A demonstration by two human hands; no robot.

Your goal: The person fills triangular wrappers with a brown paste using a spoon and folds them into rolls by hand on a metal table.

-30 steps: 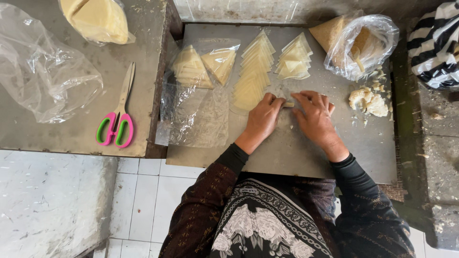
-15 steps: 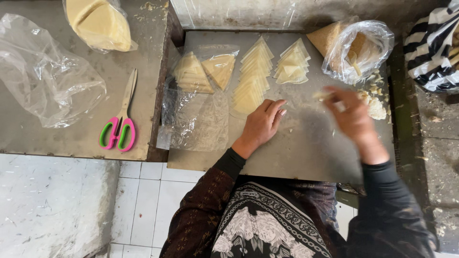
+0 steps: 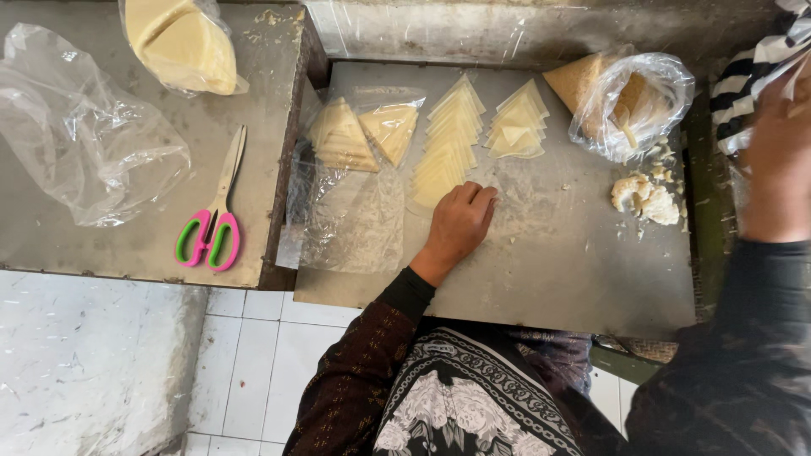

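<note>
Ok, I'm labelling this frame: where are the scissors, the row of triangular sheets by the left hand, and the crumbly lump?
scissors (image 3: 211, 228), head view, on the pink and green handles.
row of triangular sheets (image 3: 446, 143), head view, mid-row.
crumbly lump (image 3: 644, 199), head view, its centre.

The scissors (image 3: 211, 221) with pink and green handles lie on the grey side table (image 3: 101, 245), blades pointing away from the person. Left of the scissors sits a crumpled clear plastic bag (image 3: 80, 127), empty as far as can be seen. Beyond the scissors, at the table's far edge, a clear bag of pale yellow dough (image 3: 182, 44) rests. Well to the right of the scissors, a small heap of white crumbly filling (image 3: 644, 198) lies on the metal tray (image 3: 574, 279). Below the scissors, past the table's near edge, white floor tiles (image 3: 245, 371) show.
</note>
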